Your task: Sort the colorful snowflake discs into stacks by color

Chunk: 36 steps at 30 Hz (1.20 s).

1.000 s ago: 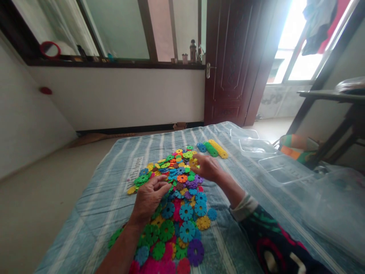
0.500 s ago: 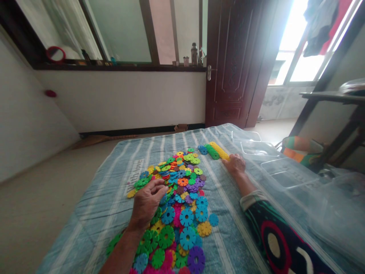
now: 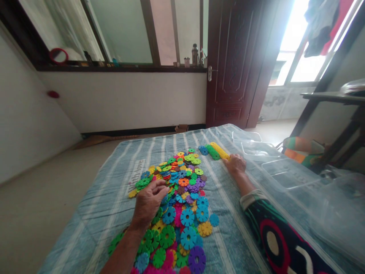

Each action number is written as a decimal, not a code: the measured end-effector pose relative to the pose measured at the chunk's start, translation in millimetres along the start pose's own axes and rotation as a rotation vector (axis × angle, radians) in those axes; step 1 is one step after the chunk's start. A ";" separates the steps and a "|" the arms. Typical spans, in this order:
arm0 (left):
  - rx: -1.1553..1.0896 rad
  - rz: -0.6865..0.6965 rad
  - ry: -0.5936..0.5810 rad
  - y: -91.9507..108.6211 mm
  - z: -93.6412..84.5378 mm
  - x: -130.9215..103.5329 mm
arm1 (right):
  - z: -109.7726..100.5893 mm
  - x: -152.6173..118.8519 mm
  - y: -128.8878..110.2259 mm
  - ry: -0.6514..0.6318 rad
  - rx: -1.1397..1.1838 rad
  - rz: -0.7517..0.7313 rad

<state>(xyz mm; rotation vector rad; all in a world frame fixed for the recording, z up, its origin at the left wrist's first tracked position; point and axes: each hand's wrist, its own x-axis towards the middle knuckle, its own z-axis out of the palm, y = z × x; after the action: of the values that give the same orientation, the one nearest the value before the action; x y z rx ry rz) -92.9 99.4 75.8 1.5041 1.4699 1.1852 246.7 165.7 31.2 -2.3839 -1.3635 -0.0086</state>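
While our right hand (image 3: 236, 163) touches the yellow row (image 3: 219, 150) on the striped cloth (image 3: 94, 213), pushing hard could skew it; our left hand (image 3: 150, 199) curls at the disc pile (image 3: 187, 211), both grips unclear to us

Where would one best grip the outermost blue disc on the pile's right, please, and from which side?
Probably by the right rim of the blue disc, coming from the right: it looks flat, that rim borders striped cloth, and other pieces crowd its left.

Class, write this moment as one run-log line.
right hand: at near end of yellow row; left hand: over disc pile; green row: beside yellow row
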 end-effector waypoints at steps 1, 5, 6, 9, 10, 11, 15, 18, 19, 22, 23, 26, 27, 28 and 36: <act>0.004 0.002 0.005 -0.2 -0.3 0.1 | -0.5 -0.3 0.2 -0.002 0.001 -0.001; 0.005 0.005 0.013 -1.1 -1.1 1.0 | -2.3 -1.3 0.7 -0.017 -0.004 0.001; 0.004 0.006 0.015 -1.3 -1.3 1.3 | -2.5 -1.4 0.7 -0.019 -0.007 0.002; 0.009 0.008 0.017 -2.1 -2.0 2.0 | -2.3 -1.1 1.1 -0.031 -0.010 0.007; 0.014 0.008 0.019 -2.4 -2.4 2.3 | -2.0 -0.9 1.2 -0.033 -0.011 0.010; 0.020 0.008 0.020 -2.7 -2.7 2.6 | -1.7 -0.8 1.4 -0.032 -0.012 0.012; 0.028 0.012 0.029 -4.4 -4.1 3.6 | -0.7 -0.5 1.9 -0.015 -0.012 0.009; 0.024 0.024 0.033 -5.6 -4.8 4.0 | -0.6 -0.6 2.4 -0.018 -0.006 0.007; 0.026 0.027 0.038 -6.1 -5.0 4.1 | -0.8 -0.9 2.7 -0.021 -0.005 0.009; 0.032 0.024 0.052 -8.3 -5.5 4.6 | -2.0 -3.0 4.1 -0.015 0.003 0.035; 0.031 0.019 0.050 -9.1 -5.6 4.7 | -2.7 -4.1 4.6 -0.005 0.008 0.045; 0.020 0.007 0.047 -11.0 -5.8 4.4 | -5.5 -8.8 4.2 0.039 0.025 0.036; 0.012 0.007 0.053 -11.1 -5.8 4.2 | -6.7 -10.7 2.7 0.057 0.028 0.015; 0.002 0.009 0.060 -11.1 -5.9 4.0 | -8.0 -12.9 0.4 0.077 0.031 -0.015; -0.033 0.032 0.103 -8.8 -12.7 6.5 | -20.7 -58.2 -58.0 0.128 0.241 -0.522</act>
<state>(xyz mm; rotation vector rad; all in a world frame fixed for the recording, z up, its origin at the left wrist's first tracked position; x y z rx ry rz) -108.2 105.2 72.5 1.4688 1.4914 1.3171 171.7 136.6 58.1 -1.7504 -1.7693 -0.1295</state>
